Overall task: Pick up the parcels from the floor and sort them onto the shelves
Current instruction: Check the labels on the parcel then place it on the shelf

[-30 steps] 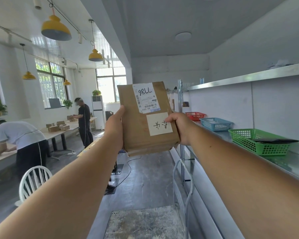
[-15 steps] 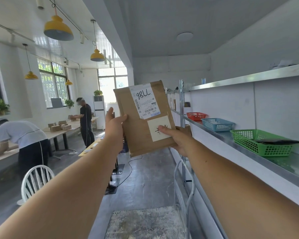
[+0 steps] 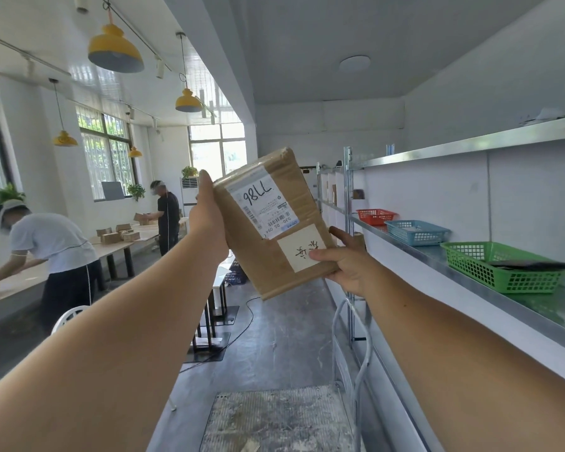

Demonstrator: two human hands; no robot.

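I hold a flat brown cardboard parcel [image 3: 271,252] up at chest height, tilted with its top leaning left. It carries a white shipping label marked "98LL" and a cream handwritten note. My left hand [image 3: 207,216] grips its upper left edge. My right hand [image 3: 343,262] holds its lower right corner, thumb across the note. The metal shelf [image 3: 454,262] runs along the wall to my right, apart from the parcel.
On the shelf stand a green basket [image 3: 499,269] with a dark flat item, a blue basket [image 3: 416,231] and a red basket [image 3: 375,216]. An upper shelf [image 3: 470,146] runs above. A step platform [image 3: 274,419] lies below. Two people work at tables [image 3: 118,246] on the left.
The parcel has tipped from upright to a left-leaning slant and moved slightly right. My right hand slid from its right edge down to the lower right corner.
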